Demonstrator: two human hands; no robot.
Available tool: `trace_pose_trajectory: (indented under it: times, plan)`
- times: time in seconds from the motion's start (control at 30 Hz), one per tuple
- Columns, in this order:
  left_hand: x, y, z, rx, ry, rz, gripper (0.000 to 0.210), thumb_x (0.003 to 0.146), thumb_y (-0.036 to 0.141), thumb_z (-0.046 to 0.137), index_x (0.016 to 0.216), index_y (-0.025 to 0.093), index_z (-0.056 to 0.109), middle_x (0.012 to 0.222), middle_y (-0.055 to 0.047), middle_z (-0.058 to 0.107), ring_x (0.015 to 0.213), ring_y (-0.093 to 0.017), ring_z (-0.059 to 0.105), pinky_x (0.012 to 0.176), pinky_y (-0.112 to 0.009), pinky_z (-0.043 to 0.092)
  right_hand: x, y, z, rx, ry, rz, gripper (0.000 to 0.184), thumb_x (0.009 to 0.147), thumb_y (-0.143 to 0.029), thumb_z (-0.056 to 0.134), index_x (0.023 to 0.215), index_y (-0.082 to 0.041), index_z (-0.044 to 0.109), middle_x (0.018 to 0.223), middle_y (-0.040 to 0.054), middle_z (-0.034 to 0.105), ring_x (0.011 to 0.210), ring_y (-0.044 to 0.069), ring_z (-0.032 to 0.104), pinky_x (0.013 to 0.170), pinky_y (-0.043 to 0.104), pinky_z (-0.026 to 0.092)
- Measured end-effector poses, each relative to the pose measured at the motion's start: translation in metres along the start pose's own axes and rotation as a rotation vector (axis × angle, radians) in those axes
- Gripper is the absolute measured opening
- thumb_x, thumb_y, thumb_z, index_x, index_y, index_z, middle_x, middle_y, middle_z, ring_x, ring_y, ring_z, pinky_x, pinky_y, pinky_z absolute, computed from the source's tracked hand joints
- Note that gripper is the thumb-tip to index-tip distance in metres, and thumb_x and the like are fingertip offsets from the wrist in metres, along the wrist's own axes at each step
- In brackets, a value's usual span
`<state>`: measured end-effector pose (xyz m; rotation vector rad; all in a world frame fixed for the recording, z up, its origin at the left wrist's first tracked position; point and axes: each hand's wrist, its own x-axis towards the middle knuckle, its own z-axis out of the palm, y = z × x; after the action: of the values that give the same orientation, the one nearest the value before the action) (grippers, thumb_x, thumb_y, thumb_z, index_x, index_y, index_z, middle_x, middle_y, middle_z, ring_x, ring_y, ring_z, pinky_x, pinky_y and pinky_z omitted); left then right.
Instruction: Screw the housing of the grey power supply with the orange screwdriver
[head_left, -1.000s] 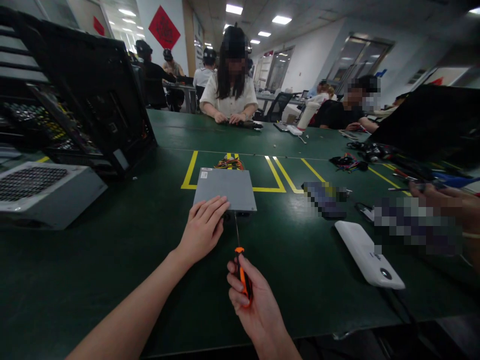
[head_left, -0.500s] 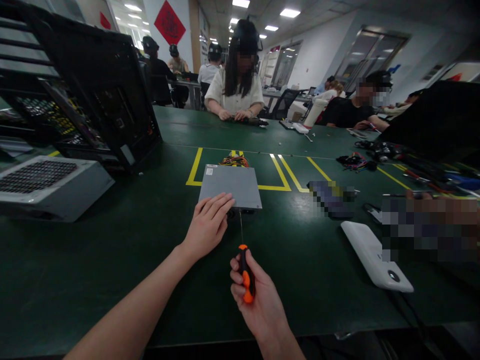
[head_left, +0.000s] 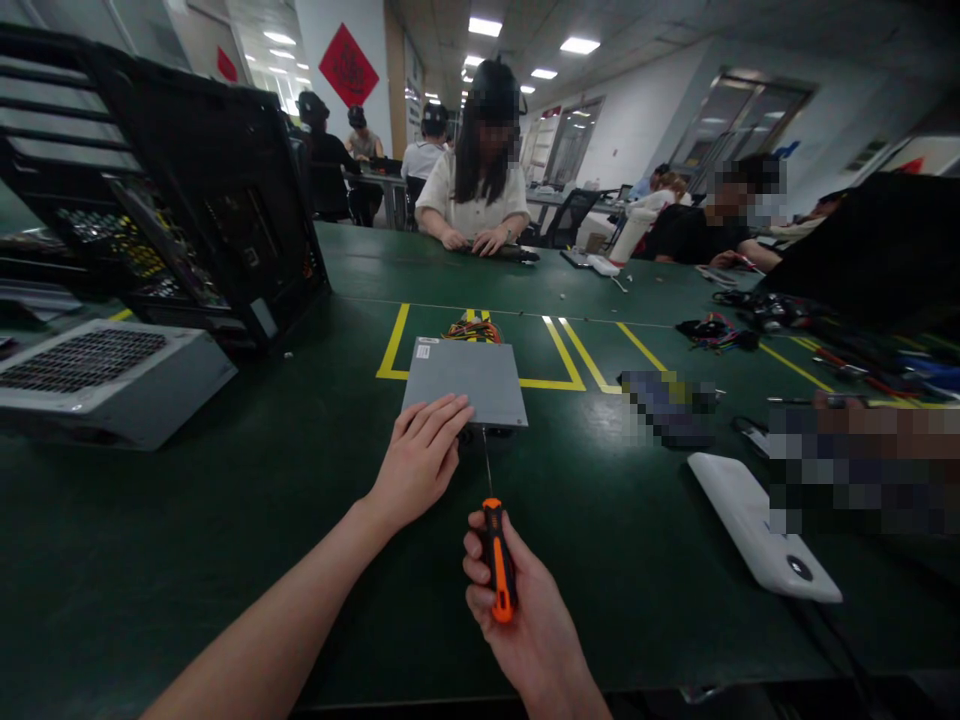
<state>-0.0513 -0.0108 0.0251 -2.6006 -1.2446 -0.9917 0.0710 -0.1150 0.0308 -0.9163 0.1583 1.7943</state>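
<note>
A grey computer power supply [head_left: 466, 378] lies flat on the green table, with a white label on its top and a bundle of coloured cables [head_left: 474, 331] at its far side. My left hand [head_left: 424, 458] rests on its near left corner, fingers stretched out over the top. In my right hand [head_left: 517, 590] is an orange and black screwdriver [head_left: 498, 565], its handle held between thumb and curled fingers. The thin shaft points away from me, and its tip meets the near face of the power supply. The exact contact of the tip is too small to make out.
On the left stand a black computer case [head_left: 247, 220] and a second power supply [head_left: 150, 400]. At right lie a white power bank [head_left: 761, 525], a blurred-out device [head_left: 667, 405] and tangled cables [head_left: 716, 332]. Across the table sits a person [head_left: 480, 190] with both hands on a dark object.
The screwdriver handle has turned in my right hand, so its orange stripe faces differently. My left hand stays on the power supply. The whole view has shifted slightly.
</note>
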Motion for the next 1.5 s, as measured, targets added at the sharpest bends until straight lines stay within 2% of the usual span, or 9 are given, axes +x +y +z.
trace_pose_trajectory:
  times: [0.13,0.27,0.4,0.6,0.8,0.93,1.1,1.3,1.5]
  plan:
    - [0.0003,0.0004,-0.0002,0.004,-0.002,0.003,0.041,0.086,0.014,0.039,0.125,0.021,0.044,0.132,-0.003,0.046,0.124,-0.017,0.038,0.103,-0.037,0.026,-0.0002,0.0023,0.0007,0.035,-0.045,-0.031,0.022,0.088,-0.027,0.044,0.082,-0.01,0.057,0.064,0.0027,0.056,0.038,0.0,0.031,0.031,0.01,0.019]
    - [0.0,0.0006,-0.0012,-0.008,-0.004,0.008,0.041,0.086,0.014,0.039,0.125,0.022,0.044,0.132,-0.004,0.047,0.124,-0.018,0.038,0.102,-0.038,0.027,-0.0021,0.0038,0.0027,0.05,0.036,-0.054,0.012,0.085,-0.019,0.049,0.077,-0.011,0.055,0.065,0.002,0.056,0.041,0.001,0.037,0.033,0.009,0.024]
    - [-0.0004,0.0003,-0.0011,-0.022,0.0,0.006,0.042,0.085,0.013,0.039,0.126,0.022,0.043,0.132,-0.005,0.047,0.124,-0.019,0.039,0.102,-0.04,0.027,-0.003,0.0031,0.0043,-0.024,0.096,-0.028,0.022,0.086,-0.029,0.048,0.086,-0.01,0.058,0.065,0.0027,0.056,0.048,0.005,0.047,0.04,0.013,0.037]
    - [-0.0007,0.0002,-0.0005,-0.012,0.005,0.012,0.04,0.086,0.014,0.039,0.126,0.021,0.043,0.132,-0.003,0.046,0.124,-0.016,0.038,0.103,-0.037,0.026,-0.0018,0.005,0.0057,0.016,-0.009,-0.042,0.019,0.086,-0.026,0.048,0.081,-0.01,0.058,0.064,0.0026,0.055,0.041,0.002,0.036,0.032,0.01,0.022]
    - [-0.0016,-0.0001,-0.0002,-0.011,0.006,0.01,0.041,0.086,0.014,0.039,0.126,0.021,0.043,0.133,-0.002,0.046,0.125,-0.016,0.037,0.103,-0.037,0.025,-0.0048,0.0043,0.0055,-0.006,0.022,-0.019,0.019,0.085,-0.027,0.05,0.083,-0.01,0.059,0.064,0.0024,0.055,0.047,0.005,0.045,0.037,0.011,0.031]
    - [-0.0016,-0.0003,0.0001,-0.014,0.014,0.01,0.041,0.085,0.013,0.04,0.126,0.022,0.043,0.132,-0.003,0.047,0.124,-0.016,0.038,0.103,-0.037,0.025,-0.0036,0.0036,0.0046,-0.028,-0.045,0.015,0.026,0.086,-0.031,0.046,0.092,-0.009,0.06,0.064,0.0029,0.055,0.044,0.004,0.041,0.035,0.011,0.026]
    - [-0.0012,0.0002,-0.0011,-0.028,0.004,0.005,0.04,0.086,0.014,0.038,0.126,0.022,0.043,0.132,-0.004,0.047,0.124,-0.017,0.038,0.103,-0.038,0.025,-0.0005,0.0036,0.0026,0.037,-0.033,-0.044,0.011,0.079,-0.021,0.056,0.075,-0.011,0.058,0.065,0.0021,0.055,0.042,0.001,0.037,0.035,0.01,0.025]
    - [-0.0009,0.001,-0.0022,-0.025,0.003,0.002,0.04,0.086,0.013,0.038,0.126,0.022,0.043,0.132,-0.003,0.046,0.124,-0.017,0.038,0.103,-0.038,0.026,-0.0011,0.0032,0.0034,-0.028,-0.063,0.016,0.024,0.081,-0.032,0.054,0.092,-0.012,0.061,0.065,0.0023,0.055,0.044,0.003,0.041,0.036,0.011,0.028]
    - [-0.0007,0.0017,-0.0028,-0.011,0.002,0.004,0.04,0.086,0.013,0.039,0.125,0.022,0.043,0.132,-0.003,0.047,0.124,-0.016,0.038,0.103,-0.037,0.027,-0.002,0.0036,0.0054,0.047,-0.028,-0.039,0.016,0.084,-0.024,0.051,0.079,-0.012,0.059,0.065,0.0023,0.055,0.043,0.002,0.039,0.036,0.01,0.027]
